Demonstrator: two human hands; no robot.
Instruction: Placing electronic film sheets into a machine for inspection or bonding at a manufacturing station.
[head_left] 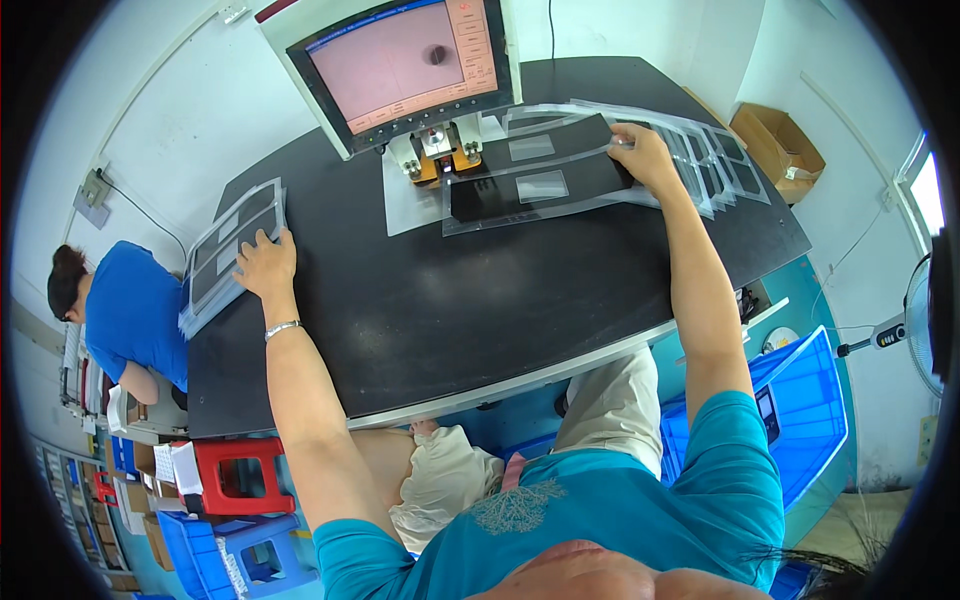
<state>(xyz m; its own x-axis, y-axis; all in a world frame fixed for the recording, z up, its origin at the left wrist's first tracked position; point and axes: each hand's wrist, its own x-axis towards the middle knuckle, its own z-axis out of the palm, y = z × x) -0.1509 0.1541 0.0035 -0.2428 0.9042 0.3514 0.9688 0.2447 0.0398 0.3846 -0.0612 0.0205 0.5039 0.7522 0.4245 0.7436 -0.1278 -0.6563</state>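
My right hand (pixel 645 155) pinches the right end of a black sheet with clear plastic borders and small clear windows (pixel 490 200). The sheet's left end reaches the clamp-like head (pixel 437 158) of a machine, over a pale plate (pixel 405 200). Under and beyond my right hand, a fanned pile of similar clear-edged sheets (pixel 700 160) covers the table's right side. On the far left, my left hand (pixel 268 263) lies on a stack of such sheets (pixel 212 262), fingers apart on its right edge.
Above the machine head, a monitor (pixel 400 60) shows a pinkish picture with a dark round spot. The black table (pixel 480 300) curves toward me. A cardboard box (pixel 780 150) stands beyond its right end. Blue bins (pixel 815 420) and a red stool (pixel 240 450) flank me. A person in blue (pixel 135 310) sits at left.
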